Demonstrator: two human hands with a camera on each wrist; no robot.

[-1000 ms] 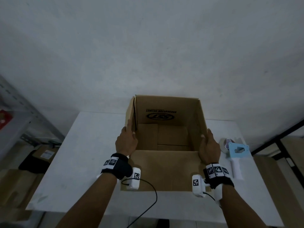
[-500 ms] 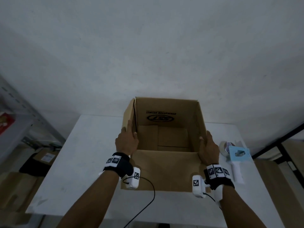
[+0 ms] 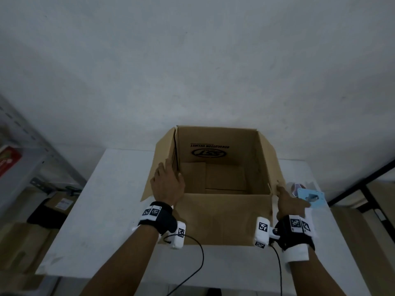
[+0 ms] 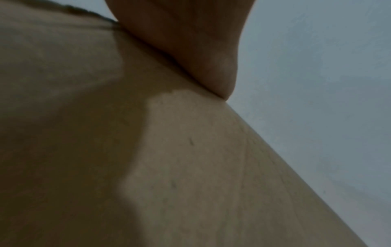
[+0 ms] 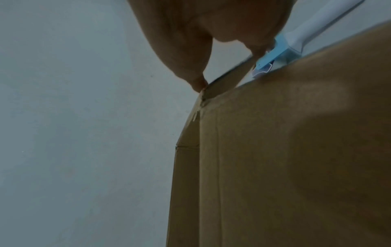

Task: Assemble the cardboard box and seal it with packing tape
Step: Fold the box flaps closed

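An open brown cardboard box (image 3: 222,218) stands upright on the white table (image 3: 106,199), its inner bottom flaps folded flat. My left hand (image 3: 167,184) lies flat with straight fingers on the left top flap (image 3: 162,154), which leans outward. In the left wrist view the left hand (image 4: 190,41) rests against cardboard (image 4: 190,167). My right hand (image 3: 288,201) is at the near right corner, fingertips touching the near edge of the right top flap (image 3: 271,161). The right wrist view shows the right hand (image 5: 201,33) with fingertips on that flap's edge above the box wall (image 5: 275,150).
A blue and white tape dispenser (image 3: 311,197) (image 5: 281,51) lies on the table just right of the box, beside my right hand. A metal shelf (image 3: 25,146) and boxes on the floor (image 3: 59,204) are at the left. A wall rises right behind the table.
Both side flaps have swung outward. My left hand has slid up along the left flap, and my right hand has shifted to the near edge of the right flap.
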